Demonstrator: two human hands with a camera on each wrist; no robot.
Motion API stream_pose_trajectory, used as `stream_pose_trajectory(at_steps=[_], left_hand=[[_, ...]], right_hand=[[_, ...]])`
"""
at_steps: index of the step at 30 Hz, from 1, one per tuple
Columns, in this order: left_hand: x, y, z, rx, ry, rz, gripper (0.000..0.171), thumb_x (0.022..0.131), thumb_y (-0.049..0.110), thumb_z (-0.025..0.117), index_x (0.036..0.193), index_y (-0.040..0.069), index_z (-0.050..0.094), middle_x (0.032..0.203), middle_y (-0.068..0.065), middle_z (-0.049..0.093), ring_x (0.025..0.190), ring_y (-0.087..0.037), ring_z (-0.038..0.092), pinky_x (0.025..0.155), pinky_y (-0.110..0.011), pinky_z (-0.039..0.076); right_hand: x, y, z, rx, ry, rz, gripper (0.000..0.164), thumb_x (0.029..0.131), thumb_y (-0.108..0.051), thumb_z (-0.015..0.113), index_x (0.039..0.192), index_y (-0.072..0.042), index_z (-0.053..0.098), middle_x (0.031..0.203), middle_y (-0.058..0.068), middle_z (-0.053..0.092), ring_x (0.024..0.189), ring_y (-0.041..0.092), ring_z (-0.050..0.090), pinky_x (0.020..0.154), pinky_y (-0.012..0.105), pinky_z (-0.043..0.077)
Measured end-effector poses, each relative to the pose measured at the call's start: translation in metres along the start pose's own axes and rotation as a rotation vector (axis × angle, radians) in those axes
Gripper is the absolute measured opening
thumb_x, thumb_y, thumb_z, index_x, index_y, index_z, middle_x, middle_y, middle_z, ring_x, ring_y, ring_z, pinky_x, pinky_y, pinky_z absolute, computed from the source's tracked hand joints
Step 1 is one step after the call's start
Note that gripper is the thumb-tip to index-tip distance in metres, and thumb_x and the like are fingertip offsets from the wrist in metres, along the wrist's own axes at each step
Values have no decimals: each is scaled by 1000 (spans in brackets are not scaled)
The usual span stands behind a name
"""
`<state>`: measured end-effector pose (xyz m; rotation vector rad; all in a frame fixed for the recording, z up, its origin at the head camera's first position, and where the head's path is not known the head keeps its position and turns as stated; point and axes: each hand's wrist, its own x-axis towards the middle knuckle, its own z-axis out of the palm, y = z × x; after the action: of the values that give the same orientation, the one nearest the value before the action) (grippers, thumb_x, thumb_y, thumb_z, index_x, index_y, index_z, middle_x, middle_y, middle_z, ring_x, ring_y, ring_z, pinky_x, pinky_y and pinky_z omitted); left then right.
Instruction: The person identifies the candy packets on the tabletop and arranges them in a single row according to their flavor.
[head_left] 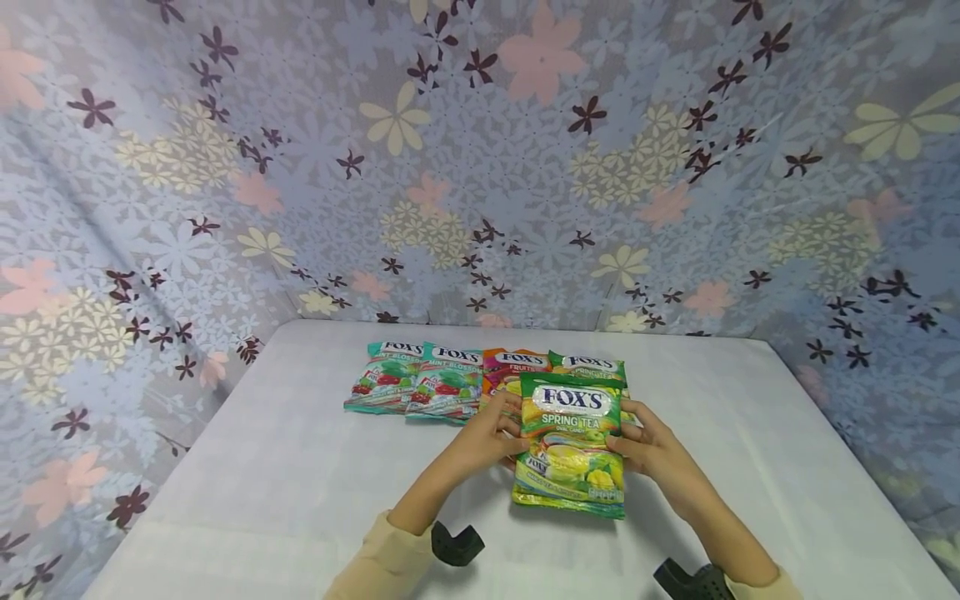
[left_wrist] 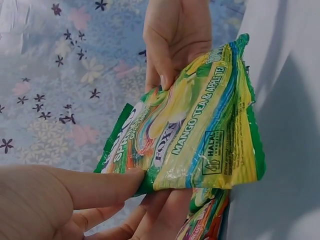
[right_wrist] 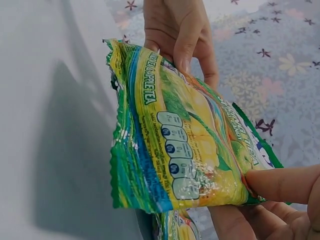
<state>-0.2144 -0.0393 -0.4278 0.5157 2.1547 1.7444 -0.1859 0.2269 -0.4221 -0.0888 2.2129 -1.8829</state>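
Both hands hold up a green and yellow Fox's Spring Tea candy bag (head_left: 572,446) above the table, its printed front turned to the head camera. My left hand (head_left: 487,433) pinches one side edge, thumb in front and fingers behind. On the opposite edge my right hand (head_left: 651,450) grips in the same way. In the left wrist view the left thumb presses on the candy bag (left_wrist: 185,130) near its corner. The right wrist view shows the right thumb on the candy bag (right_wrist: 175,135), with a shadow cast on the cloth beside it.
Behind the held bag lie a second Spring Tea bag (head_left: 588,363), a red-orange Fruits bag (head_left: 510,367) and two teal Mint Blossom bags, one (head_left: 447,387) overlapping the other (head_left: 386,383). They rest on a white-covered table (head_left: 300,467). Floral cloth (head_left: 480,167) hangs behind.
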Motion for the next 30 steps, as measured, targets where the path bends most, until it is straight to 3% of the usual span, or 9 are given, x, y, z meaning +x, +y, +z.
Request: stream_pose_trajectory(at_steps=[9, 30], left_hand=[[0, 1, -4, 52, 19, 0, 42, 91, -2, 64, 124, 11, 41, 92, -11, 66, 69, -23, 68, 67, -51, 55], [3, -6, -1, 50, 18, -17, 43, 92, -2, 62, 128, 9, 42, 92, -12, 66, 70, -24, 68, 66, -50, 55]], right_hand=[[2, -2, 5, 17, 19, -23, 59, 95, -10, 61, 145, -9, 30, 133, 23, 53, 101, 23, 64, 81, 35, 52], [3, 2, 2, 24, 34, -27, 59, 94, -11, 63, 144, -6, 32, 130, 23, 55, 100, 22, 65, 81, 33, 52]])
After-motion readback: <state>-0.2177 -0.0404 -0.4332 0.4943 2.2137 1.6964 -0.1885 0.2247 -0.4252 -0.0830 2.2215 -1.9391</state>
